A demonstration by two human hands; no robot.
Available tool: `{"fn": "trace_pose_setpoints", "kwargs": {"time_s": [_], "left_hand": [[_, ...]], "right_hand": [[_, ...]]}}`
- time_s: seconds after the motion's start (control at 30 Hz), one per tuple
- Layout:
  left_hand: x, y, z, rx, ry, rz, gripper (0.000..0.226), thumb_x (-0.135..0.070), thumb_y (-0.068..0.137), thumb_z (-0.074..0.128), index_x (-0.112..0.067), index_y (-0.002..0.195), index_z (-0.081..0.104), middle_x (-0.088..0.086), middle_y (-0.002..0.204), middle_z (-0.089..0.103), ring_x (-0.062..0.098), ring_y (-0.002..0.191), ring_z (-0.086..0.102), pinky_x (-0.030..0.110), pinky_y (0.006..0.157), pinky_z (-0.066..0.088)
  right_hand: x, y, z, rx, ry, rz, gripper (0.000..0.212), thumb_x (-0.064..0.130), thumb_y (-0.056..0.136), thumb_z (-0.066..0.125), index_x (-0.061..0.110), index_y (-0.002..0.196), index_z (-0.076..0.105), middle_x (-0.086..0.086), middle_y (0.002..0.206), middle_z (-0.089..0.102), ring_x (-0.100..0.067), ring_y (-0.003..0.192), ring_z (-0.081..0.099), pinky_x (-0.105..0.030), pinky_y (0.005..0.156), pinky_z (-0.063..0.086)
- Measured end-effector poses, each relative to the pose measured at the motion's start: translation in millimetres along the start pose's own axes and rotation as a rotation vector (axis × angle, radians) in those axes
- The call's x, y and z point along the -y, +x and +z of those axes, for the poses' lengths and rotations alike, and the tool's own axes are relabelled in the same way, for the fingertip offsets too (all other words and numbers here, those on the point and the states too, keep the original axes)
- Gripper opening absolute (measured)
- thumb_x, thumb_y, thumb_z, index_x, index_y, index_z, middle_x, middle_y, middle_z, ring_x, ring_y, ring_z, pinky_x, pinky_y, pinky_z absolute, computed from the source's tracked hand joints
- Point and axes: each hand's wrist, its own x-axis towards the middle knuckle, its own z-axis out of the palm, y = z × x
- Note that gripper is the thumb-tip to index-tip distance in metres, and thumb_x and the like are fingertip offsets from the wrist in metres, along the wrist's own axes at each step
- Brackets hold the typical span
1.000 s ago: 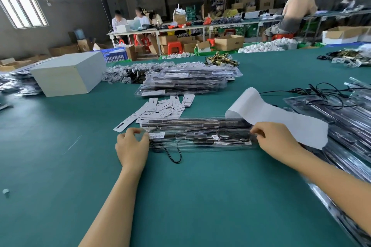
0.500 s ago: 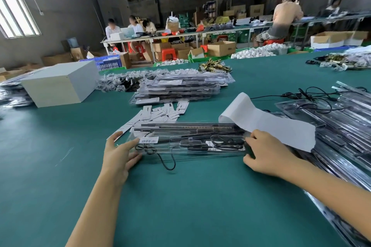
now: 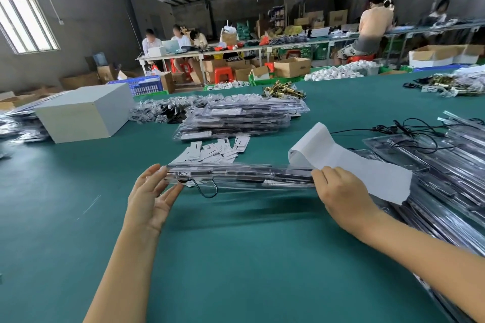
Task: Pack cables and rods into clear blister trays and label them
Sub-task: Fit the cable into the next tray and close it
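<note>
The right hand (image 3: pixel 341 199) pinches one end of a long clear plastic blister tray (image 3: pixel 241 177), filled with dark rods and a black cable whose loop hangs out, while the left hand (image 3: pixel 151 194) supports the other end with straight fingers, so the tray is lifted just above the green table (image 3: pixel 236 257). This one tray looks packed; a stack of finished trays (image 3: pixel 236 120) lies beyond, perhaps six or more. Loose white labels (image 3: pixel 215 149), roughly a dozen, a curled white backing strip (image 3: pixel 349 162) and unfilled trays (image 3: pixel 446 165) at right suggest much remains.
</note>
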Motion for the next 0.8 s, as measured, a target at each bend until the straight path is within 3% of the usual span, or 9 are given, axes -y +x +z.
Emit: {"fn": "trace_pose_setpoints", "kwargs": {"time_s": [0.1, 0.2, 0.33, 0.47, 0.6, 0.67, 0.8], "left_hand": [[-2.0, -2.6, 5.4, 0.064, -0.143, 0.047, 0.015, -0.012, 0.091, 0.062, -0.017, 0.104, 0.056, 0.011, 0.113, 0.052, 0.027, 0.108, 0.057, 0.036, 0.073, 0.06], [-1.0, -4.4, 7.9, 0.094, -0.214, 0.064, 0.034, -0.012, 0.092, 0.06, -0.016, 0.123, 0.046, 0.02, 0.127, 0.045, 0.032, 0.119, 0.054, 0.038, 0.081, 0.059], [2.0, -5.6, 8.5, 0.046, -0.249, -0.027, 0.029, -0.02, 0.092, 0.062, -0.008, 0.113, 0.047, 0.02, 0.114, 0.052, 0.033, 0.102, 0.065, 0.034, 0.072, 0.06], [11.4, -5.9, 10.0, -0.023, -0.224, -0.075, 0.026, -0.028, 0.092, 0.062, -0.009, 0.104, 0.049, 0.018, 0.106, 0.056, 0.029, 0.093, 0.067, 0.032, 0.066, 0.06], [18.3, -3.3, 8.7, -0.035, -0.191, -0.121, 0.032, -0.035, 0.092, 0.062, -0.008, 0.106, 0.05, 0.016, 0.103, 0.057, 0.024, 0.087, 0.066, 0.027, 0.063, 0.059], [18.9, -2.0, 7.5, -0.026, -0.207, -0.139, 0.04, -0.038, 0.091, 0.062, -0.007, 0.113, 0.05, 0.014, 0.103, 0.057, 0.023, 0.086, 0.066, 0.025, 0.063, 0.059], [23.9, -1.9, 9.0, -0.013, -0.158, -0.184, 0.041, -0.042, 0.091, 0.06, -0.006, 0.109, 0.053, 0.011, 0.094, 0.059, 0.019, 0.079, 0.063, 0.023, 0.057, 0.058]], "right_hand": [[-7.2, 9.6, -0.1, -0.116, 0.058, 0.009, 0.041, -0.022, 0.03, 0.063, 0.002, 0.063, 0.06, -0.009, 0.052, 0.047, -0.023, 0.041, 0.043, -0.026, 0.037, 0.034], [-13.2, 21.7, -0.7, -0.198, 0.17, 0.015, 0.041, -0.023, 0.034, 0.061, -0.003, 0.07, 0.061, -0.012, 0.055, 0.051, -0.029, 0.045, 0.048, -0.031, 0.038, 0.043], [-18.8, 35.4, -1.6, -0.194, 0.331, 0.082, 0.036, -0.023, 0.046, 0.069, -0.004, 0.076, 0.061, -0.014, 0.058, 0.055, -0.031, 0.046, 0.051, -0.031, 0.041, 0.043], [-18.5, 43.6, -1.0, -0.185, 0.462, 0.221, 0.022, -0.017, 0.071, 0.064, -0.004, 0.089, 0.064, -0.018, 0.071, 0.065, -0.037, 0.055, 0.059, -0.03, 0.051, 0.038], [-16.8, 52.4, -6.9, -0.161, 0.666, 0.442, 0.016, 0.0, 0.085, 0.061, 0.008, 0.097, 0.067, -0.004, 0.086, 0.072, -0.03, 0.073, 0.065, -0.033, 0.068, 0.046], [-20.6, 60.1, -10.6, -0.117, 0.882, 0.615, 0.015, 0.001, 0.085, 0.061, 0.013, 0.093, 0.066, 0.0, 0.086, 0.07, -0.024, 0.068, 0.065, -0.035, 0.07, 0.052], [-37.3, 85.5, -21.0, -0.167, 1.616, 1.098, 0.022, -0.015, 0.078, 0.06, 0.005, 0.087, 0.063, -0.012, 0.074, 0.068, -0.021, 0.048, 0.061, -0.029, 0.053, 0.057]]}}
